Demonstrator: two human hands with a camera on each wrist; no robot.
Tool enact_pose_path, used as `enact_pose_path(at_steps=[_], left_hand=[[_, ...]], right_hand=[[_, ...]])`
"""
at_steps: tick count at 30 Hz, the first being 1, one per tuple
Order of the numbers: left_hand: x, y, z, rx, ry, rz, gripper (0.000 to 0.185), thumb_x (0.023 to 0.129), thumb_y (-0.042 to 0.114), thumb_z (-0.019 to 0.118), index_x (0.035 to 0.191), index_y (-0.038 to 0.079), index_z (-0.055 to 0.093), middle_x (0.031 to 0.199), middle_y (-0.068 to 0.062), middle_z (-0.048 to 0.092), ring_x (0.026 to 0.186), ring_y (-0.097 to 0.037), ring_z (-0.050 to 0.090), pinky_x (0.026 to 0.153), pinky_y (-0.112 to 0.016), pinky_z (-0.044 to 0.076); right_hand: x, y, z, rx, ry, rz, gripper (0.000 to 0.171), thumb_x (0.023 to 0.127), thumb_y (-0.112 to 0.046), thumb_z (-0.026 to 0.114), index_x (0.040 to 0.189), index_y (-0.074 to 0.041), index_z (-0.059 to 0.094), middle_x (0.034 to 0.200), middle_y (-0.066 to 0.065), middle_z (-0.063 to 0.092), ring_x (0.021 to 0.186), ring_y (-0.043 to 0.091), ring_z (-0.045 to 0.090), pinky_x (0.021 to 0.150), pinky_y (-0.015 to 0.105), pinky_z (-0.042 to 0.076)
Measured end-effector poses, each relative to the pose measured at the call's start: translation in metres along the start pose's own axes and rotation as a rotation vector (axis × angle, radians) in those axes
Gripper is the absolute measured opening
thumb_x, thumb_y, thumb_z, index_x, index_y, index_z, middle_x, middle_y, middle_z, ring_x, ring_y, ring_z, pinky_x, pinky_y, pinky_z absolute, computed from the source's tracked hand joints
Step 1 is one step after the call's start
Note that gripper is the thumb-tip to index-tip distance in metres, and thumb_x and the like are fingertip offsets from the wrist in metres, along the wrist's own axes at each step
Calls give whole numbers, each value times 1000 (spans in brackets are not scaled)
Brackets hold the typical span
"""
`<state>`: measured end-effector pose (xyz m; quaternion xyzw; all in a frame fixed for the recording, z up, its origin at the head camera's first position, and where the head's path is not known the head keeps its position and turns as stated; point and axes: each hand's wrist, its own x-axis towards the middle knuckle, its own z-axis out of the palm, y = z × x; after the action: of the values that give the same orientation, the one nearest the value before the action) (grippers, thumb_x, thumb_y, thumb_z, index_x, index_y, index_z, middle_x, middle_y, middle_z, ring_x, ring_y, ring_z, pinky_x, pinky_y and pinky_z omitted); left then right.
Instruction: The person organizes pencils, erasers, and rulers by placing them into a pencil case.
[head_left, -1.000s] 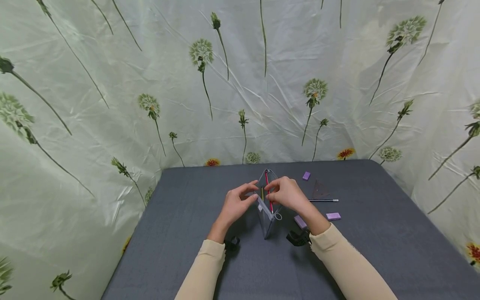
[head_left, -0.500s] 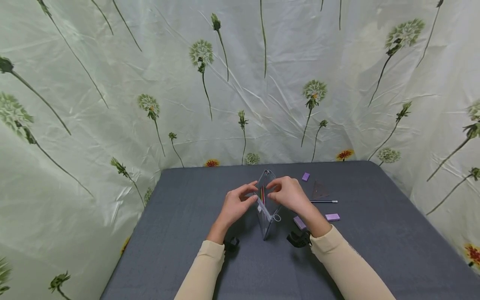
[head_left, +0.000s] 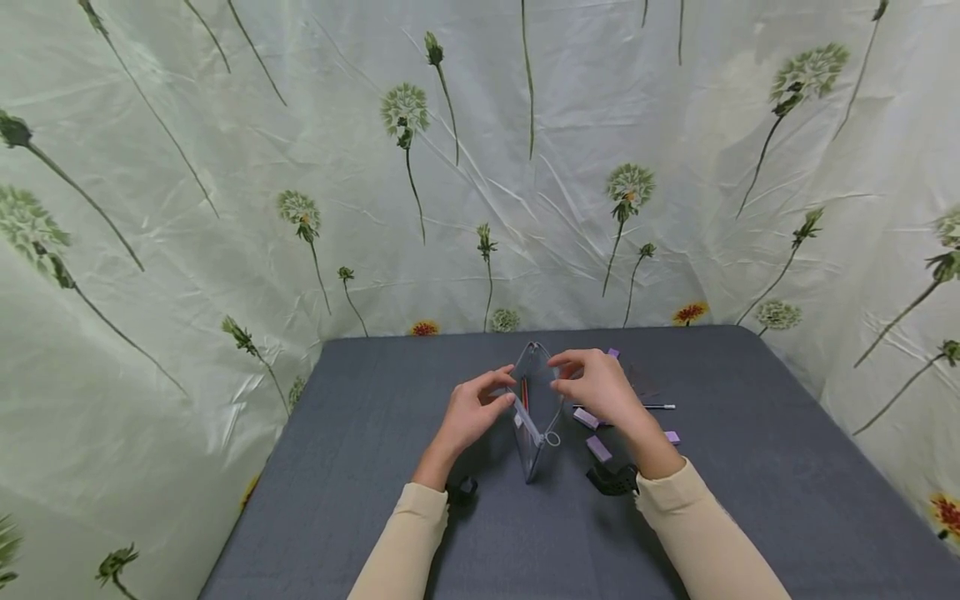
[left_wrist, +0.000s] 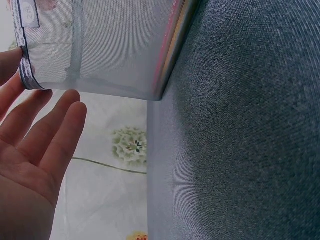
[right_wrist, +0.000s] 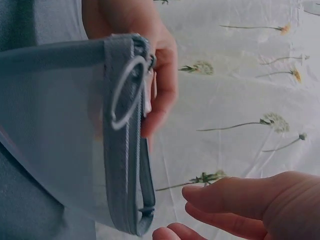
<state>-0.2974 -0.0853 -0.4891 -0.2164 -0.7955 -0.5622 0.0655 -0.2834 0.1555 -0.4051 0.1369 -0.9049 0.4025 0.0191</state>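
Observation:
A clear mesh pouch [head_left: 534, 412] stands open on the grey table [head_left: 360, 450], with a red pencil [head_left: 525, 392] inside it. My left hand [head_left: 471, 412] pinches the pouch's left rim between thumb and fingers. In the left wrist view the pouch [left_wrist: 110, 45] hangs just above my left hand's fingers [left_wrist: 55, 130]. My right hand [head_left: 600, 387] hovers right of the opening, fingers loosely bent and holding nothing. In the right wrist view the right hand's fingers [right_wrist: 240, 200] are apart from the pouch [right_wrist: 55, 130] and its zipper ring [right_wrist: 125, 92].
Purple erasers lie right of the pouch [head_left: 585, 417], [head_left: 598, 447], [head_left: 672, 437]. A pen [head_left: 652, 407] and a faint clear triangle ruler [head_left: 641, 379] lie beyond my right hand. A flower-printed cloth [head_left: 225, 208] walls the table on three sides.
My right hand has drawn away to the right from the pouch's opening. The red pencil now sits lower inside the pouch. My left hand has kept its hold.

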Motion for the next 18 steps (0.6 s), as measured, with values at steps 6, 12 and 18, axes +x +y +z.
enact_pose_path(at_steps=[6,12,18], left_hand=[[0,1,2,-16,16,-11,17,95,15,72,112,18,71,142,4,58,122,-19,61,93,-42,56],[-4,16,2,-8,26,-8,14,96,5,69,109,9,70,142,-9,58,122,-26,61,92,-49,55],[-8,25,0,-11,26,5,11,97,10,69,107,15,70,141,-4,60,121,-20,62,92,-42,56]], right_hand=[[-2,7,-8,-21,19,3,36,89,-15,78,124,-15,72,102,5,73,90,22,71,70,39,59],[-3,18,-23,-17,13,27,33,90,-17,77,123,-21,72,105,4,72,95,22,69,76,42,57],[-3,30,-37,-24,8,35,34,91,-17,76,125,-19,72,107,5,72,99,24,68,78,43,57]])
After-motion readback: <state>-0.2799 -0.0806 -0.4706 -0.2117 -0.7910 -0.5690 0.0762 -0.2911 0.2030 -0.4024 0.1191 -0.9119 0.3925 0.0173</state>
